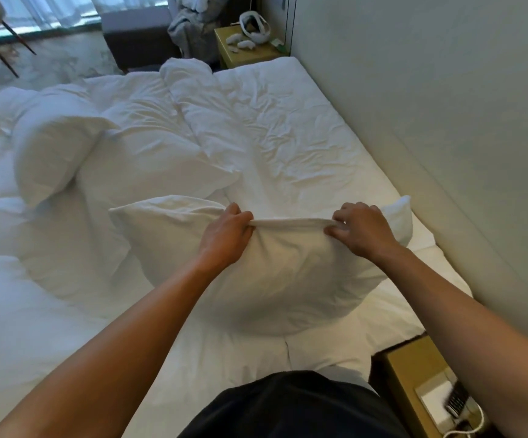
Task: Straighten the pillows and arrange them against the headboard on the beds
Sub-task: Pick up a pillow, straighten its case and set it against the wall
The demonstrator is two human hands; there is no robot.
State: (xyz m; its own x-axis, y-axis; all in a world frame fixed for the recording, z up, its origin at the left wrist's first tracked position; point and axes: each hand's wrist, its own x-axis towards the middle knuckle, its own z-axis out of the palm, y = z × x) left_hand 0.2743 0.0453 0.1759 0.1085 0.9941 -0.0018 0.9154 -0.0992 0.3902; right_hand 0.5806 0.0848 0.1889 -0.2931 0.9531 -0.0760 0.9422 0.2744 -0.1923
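A white pillow point(275, 279) stands on its long edge on the near part of the bed point(303, 147), close to the pale headboard wall point(430, 121) at the right. My left hand point(224, 235) pinches the pillow's top seam at the left. My right hand point(362, 230) pinches the same seam at the right, and the cloth is pulled taut between them. A second white pillow point(51, 153) lies tilted on the rumpled duvet point(149, 147) at the left, apart from both hands.
A wooden nightstand point(243, 53) with small white items stands beyond the bed's far end. Another nightstand point(420, 384) with a phone and cable sits at my near right. A chair point(0, 42) and dark bench point(136, 42) stand by the window.
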